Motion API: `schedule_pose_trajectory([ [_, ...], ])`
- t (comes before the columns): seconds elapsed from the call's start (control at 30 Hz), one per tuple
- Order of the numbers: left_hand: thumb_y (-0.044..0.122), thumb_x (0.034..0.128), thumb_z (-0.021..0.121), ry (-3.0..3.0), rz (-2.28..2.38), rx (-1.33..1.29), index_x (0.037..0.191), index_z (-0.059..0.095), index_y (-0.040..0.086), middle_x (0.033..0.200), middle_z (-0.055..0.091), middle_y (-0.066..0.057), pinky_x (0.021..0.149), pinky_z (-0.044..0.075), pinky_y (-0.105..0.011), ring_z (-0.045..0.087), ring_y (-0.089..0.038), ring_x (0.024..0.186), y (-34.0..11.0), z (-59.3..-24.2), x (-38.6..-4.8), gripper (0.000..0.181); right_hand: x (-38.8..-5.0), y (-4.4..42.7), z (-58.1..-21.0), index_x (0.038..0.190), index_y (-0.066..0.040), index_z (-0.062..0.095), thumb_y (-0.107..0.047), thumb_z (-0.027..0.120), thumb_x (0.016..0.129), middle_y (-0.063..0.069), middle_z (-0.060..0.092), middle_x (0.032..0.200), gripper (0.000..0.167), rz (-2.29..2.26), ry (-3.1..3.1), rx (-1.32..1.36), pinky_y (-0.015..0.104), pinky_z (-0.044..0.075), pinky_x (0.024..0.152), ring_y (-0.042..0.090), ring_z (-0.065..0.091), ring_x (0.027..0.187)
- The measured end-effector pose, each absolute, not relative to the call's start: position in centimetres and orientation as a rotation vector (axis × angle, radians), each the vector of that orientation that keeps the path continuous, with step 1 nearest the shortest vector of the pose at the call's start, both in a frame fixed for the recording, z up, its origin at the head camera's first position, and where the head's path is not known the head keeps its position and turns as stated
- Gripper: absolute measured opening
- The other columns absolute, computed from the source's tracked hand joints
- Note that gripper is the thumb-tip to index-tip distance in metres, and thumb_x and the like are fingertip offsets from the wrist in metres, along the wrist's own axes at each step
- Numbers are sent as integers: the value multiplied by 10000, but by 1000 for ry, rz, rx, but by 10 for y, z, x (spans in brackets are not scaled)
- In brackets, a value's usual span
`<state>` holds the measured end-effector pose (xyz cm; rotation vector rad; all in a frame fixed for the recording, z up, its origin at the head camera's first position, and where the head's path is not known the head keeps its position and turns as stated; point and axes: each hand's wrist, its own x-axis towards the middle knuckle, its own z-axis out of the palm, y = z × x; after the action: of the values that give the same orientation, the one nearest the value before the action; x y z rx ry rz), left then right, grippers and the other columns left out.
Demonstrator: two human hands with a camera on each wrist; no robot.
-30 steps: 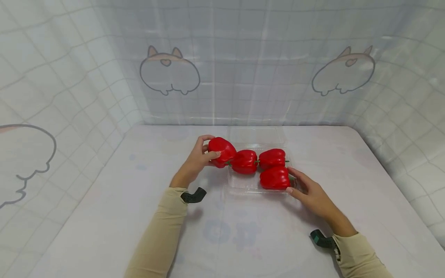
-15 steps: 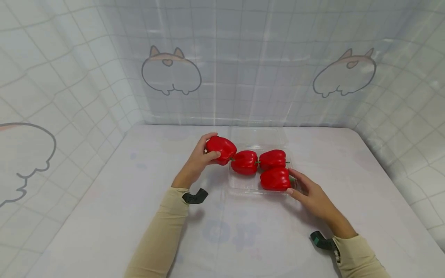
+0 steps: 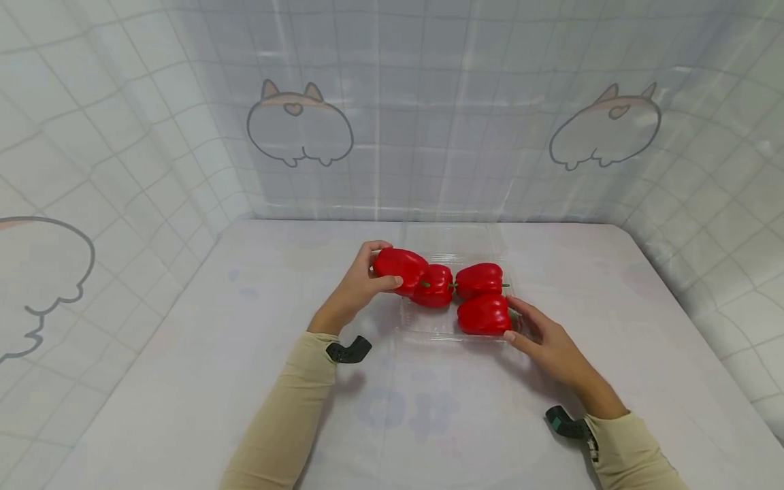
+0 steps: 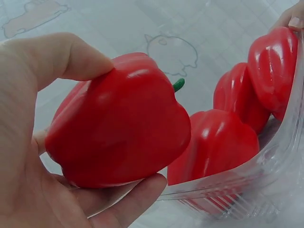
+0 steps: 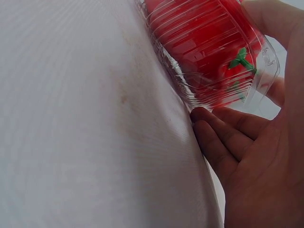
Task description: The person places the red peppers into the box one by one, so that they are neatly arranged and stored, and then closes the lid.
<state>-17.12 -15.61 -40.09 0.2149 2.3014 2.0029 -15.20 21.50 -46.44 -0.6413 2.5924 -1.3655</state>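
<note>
In the head view my left hand (image 3: 360, 282) holds a red bell pepper (image 3: 399, 267) at the left end of a clear plastic container (image 3: 437, 336). Thumb and fingers curl round its sides, and its green stem (image 4: 178, 85) points away from the palm in the left wrist view. The held pepper partly hides another red pepper (image 3: 436, 294) in the container. Two more peppers lie to the right, one at the back (image 3: 479, 279) and one in front (image 3: 484, 314). My right hand (image 3: 549, 341) grips the container's right end, thumb at the rim, fingertips low against its side.
The container's clear lid (image 3: 453, 238) lies folded back behind it, near the far edge of the white-covered table (image 3: 214, 381). A grid-patterned curtain (image 3: 453, 122) with animal drawings stands behind and at both sides.
My left hand rises slightly, then moves right with the pepper, which now overlaps the left pepper in the container. The right hand stays where it was.
</note>
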Motion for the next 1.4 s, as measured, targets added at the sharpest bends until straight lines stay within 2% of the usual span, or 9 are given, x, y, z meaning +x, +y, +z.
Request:
schedule_pose_trajectory([
  [0.1, 114, 875, 724, 2292, 2024, 224, 1388, 352, 131, 1352, 459, -139, 924, 540, -492, 494, -332, 1225, -155, -400, -170, 634, -152, 214, -464, 1572, -202, 328, -349, 695, 942, 101, 363, 1582, 744, -1365, 2598, -640, 489, 424, 1028, 367, 388, 1413],
  [0.2, 135, 896, 719, 2267, 2054, 238, 1358, 346, 124, 1344, 470, -143, 912, 545, -498, 519, -335, 1209, -155, -400, -170, 594, -152, 214, -464, 1572, -197, 331, -347, 696, 942, 105, 363, 1581, 743, -1360, 2606, -640, 492, 425, 1027, 369, 386, 1414],
  [0.43, 193, 895, 734, 2232, 2081, 292, 1325, 364, 148, 1337, 485, -113, 916, 547, -471, 539, -328, 1199, -154, -403, -172, 569, -151, 214, -463, 1571, -191, 332, -338, 695, 944, 110, 363, 1581, 740, -1365, 2603, -634, 494, 419, 1031, 371, 385, 1414],
  [0.7, 172, 881, 751, 2213, 2060, 411, 1312, 387, 146, 1337, 497, -121, 908, 554, -436, 582, -354, 1155, -153, -403, -170, 565, -151, 213, -462, 1571, -190, 334, -355, 693, 941, 117, 359, 1582, 743, -1348, 2612, -625, 506, 413, 1032, 381, 379, 1415],
  [0.93, 162, 931, 702, 2265, 2029, 440, 1256, 457, 122, 1310, 515, -103, 897, 560, -416, 563, -332, 1185, -153, -405, -171, 409, -152, 214, -463, 1569, -176, 335, -342, 689, 947, 118, 365, 1579, 734, -1360, 2607, -639, 505, 406, 1040, 377, 390, 1409],
  [1.1, 173, 922, 715, 2312, 1973, 474, 1332, 484, 115, 1338, 520, -81, 894, 562, -416, 549, -322, 1201, -152, -405, -171, 474, -152, 215, -463, 1569, -181, 335, -343, 692, 944, 120, 369, 1576, 738, -1352, 2613, -639, 514, 417, 1031, 383, 396, 1404],
  [1.3, 218, 919, 716, 2326, 1924, 505, 1461, 481, 218, 1404, 500, -52, 901, 558, -418, 523, -314, 1227, -152, -404, -170, 591, -153, 215, -464, 1572, -195, 330, -347, 686, 947, 127, 381, 1566, 735, -1342, 2615, -640, 519, 425, 1030, 373, 442, 1369],
  [1.4, 233, 926, 700, 2345, 1887, 549, 1468, 499, 261, 1415, 491, -33, 915, 549, -422, 510, -296, 1237, -153, -404, -171, 578, -153, 216, -464, 1572, -198, 329, -350, 686, 947, 129, 386, 1563, 736, -1340, 2613, -639, 518, 430, 1026, 369, 457, 1358],
])
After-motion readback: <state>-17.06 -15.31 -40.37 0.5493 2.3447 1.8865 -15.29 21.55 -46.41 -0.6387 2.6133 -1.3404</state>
